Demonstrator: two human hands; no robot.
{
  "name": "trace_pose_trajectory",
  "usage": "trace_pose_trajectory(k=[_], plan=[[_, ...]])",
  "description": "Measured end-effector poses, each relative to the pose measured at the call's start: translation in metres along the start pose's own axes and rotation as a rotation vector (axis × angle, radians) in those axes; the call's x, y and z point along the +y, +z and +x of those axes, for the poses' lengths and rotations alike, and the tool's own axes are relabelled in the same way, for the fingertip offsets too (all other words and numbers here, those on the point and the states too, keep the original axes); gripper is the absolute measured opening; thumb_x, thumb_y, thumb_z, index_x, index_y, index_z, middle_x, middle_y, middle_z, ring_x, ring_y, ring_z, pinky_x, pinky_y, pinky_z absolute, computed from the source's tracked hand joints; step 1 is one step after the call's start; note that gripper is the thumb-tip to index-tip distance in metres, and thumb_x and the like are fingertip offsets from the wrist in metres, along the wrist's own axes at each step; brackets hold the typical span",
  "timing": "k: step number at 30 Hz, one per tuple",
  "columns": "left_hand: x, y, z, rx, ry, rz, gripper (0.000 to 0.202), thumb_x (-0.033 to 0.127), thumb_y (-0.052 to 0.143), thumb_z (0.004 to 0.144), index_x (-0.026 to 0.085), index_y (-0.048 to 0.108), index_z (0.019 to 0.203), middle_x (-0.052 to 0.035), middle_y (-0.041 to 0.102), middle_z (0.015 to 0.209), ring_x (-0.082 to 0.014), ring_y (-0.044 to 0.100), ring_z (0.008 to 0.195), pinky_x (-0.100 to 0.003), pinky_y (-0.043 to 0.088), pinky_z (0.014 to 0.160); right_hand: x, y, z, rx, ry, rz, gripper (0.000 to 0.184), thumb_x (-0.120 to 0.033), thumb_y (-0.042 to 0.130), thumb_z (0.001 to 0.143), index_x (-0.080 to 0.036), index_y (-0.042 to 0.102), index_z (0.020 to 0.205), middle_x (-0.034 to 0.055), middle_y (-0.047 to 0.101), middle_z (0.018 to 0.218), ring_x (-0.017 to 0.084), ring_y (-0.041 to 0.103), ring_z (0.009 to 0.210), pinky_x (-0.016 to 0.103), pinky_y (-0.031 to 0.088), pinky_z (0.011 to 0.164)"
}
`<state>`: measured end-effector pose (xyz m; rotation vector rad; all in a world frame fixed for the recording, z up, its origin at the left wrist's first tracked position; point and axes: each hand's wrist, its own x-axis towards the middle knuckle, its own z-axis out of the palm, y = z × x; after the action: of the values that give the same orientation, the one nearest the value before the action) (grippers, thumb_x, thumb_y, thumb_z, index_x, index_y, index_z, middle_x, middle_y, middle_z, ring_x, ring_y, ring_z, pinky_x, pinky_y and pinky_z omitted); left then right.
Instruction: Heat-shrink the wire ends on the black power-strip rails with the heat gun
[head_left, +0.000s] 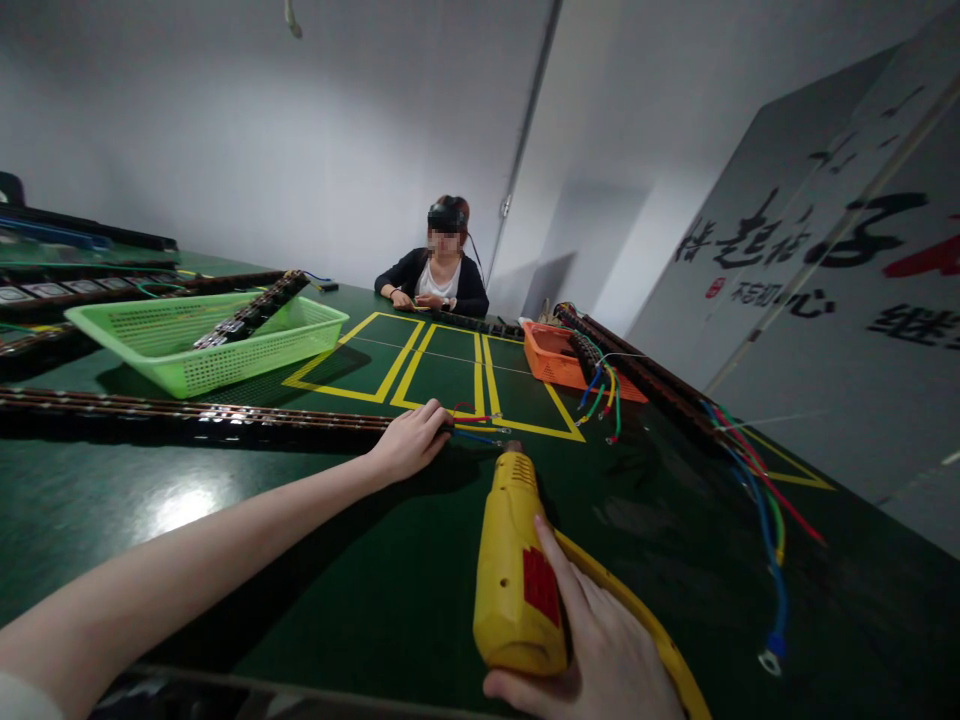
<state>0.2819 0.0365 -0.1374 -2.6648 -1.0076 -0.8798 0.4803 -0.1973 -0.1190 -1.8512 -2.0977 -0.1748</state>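
Observation:
My right hand [592,640] is wrapped round a yellow electric screwdriver [514,560] with a red switch; its tip points away from me toward the wire ends. My left hand [409,440] reaches across the dark green table [360,590] and pinches the end of a long dark strip of parts [187,415], where red and blue wires [476,425] come out. The screwdriver's tip sits just right of my left fingers.
A green basket [202,345] with a dark strip in it stands at the left. An orange tray [559,355] and bundles of coloured wires [757,490] lie at the right. Yellow tape boxes [442,375] mark the table. A person [435,280] sits at the far end.

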Motion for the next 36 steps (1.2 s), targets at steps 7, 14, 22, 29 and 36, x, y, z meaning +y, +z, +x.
trace_pose_trajectory(k=[7, 14, 22, 29, 36], plan=[[-0.001, 0.002, 0.001, -0.011, 0.020, 0.073, 0.018, 0.031, 0.045, 0.092, 0.020, 0.048, 0.106, -0.0061, 0.047, 0.105, -0.0178, 0.054, 0.085, -0.031, 0.047, 0.077, -0.014, 0.010, -0.003, 0.103, 0.032, -0.058, 0.125, -0.069, 0.070, 0.052, -0.019, 0.004, 0.146, 0.0139, 0.060, 0.117, 0.032, 0.059, 0.102, 0.045, 0.050, 0.083], [0.002, 0.001, 0.003, -0.037, 0.008, 0.057, 0.013, 0.025, 0.042, 0.093, 0.017, 0.047, 0.102, -0.0065, 0.048, 0.102, -0.0177, 0.055, 0.086, -0.029, 0.047, 0.077, -0.049, 0.016, 0.005, 0.035, 0.069, 0.045, 0.136, -0.063, 0.078, 0.037, -0.024, 0.006, 0.146, 0.0106, 0.061, 0.111, 0.031, 0.059, 0.095, 0.045, 0.047, 0.084], [-0.001, 0.002, 0.002, -0.053, -0.024, 0.015, 0.015, 0.026, 0.037, 0.094, 0.019, 0.047, 0.103, -0.0052, 0.050, 0.101, -0.0164, 0.057, 0.084, -0.027, 0.048, 0.072, -0.074, 0.027, 0.010, 0.140, 0.028, -0.012, 0.143, -0.074, 0.073, 0.029, -0.022, 0.009, 0.146, 0.0073, 0.063, 0.096, 0.028, 0.060, 0.082, 0.042, 0.049, 0.075], [-0.002, -0.003, -0.001, -0.036, 0.028, -0.023, 0.019, 0.028, 0.036, 0.094, 0.019, 0.048, 0.105, -0.0056, 0.050, 0.102, -0.0159, 0.057, 0.082, -0.028, 0.048, 0.072, -0.062, 0.030, 0.010, 0.167, -0.045, 0.003, 0.140, -0.089, 0.057, 0.033, -0.021, 0.009, 0.145, 0.0076, 0.064, 0.094, 0.028, 0.062, 0.080, 0.040, 0.049, 0.071], [-0.005, -0.006, -0.004, -0.040, 0.102, 0.042, 0.023, 0.025, 0.038, 0.092, 0.019, 0.051, 0.111, -0.0065, 0.054, 0.104, -0.0191, 0.056, 0.094, -0.032, 0.045, 0.084, -0.042, 0.029, 0.002, 0.121, -0.026, 0.014, 0.141, -0.094, 0.048, 0.035, -0.020, 0.003, 0.146, 0.0084, 0.064, 0.097, 0.029, 0.062, 0.080, 0.044, 0.047, 0.072]])
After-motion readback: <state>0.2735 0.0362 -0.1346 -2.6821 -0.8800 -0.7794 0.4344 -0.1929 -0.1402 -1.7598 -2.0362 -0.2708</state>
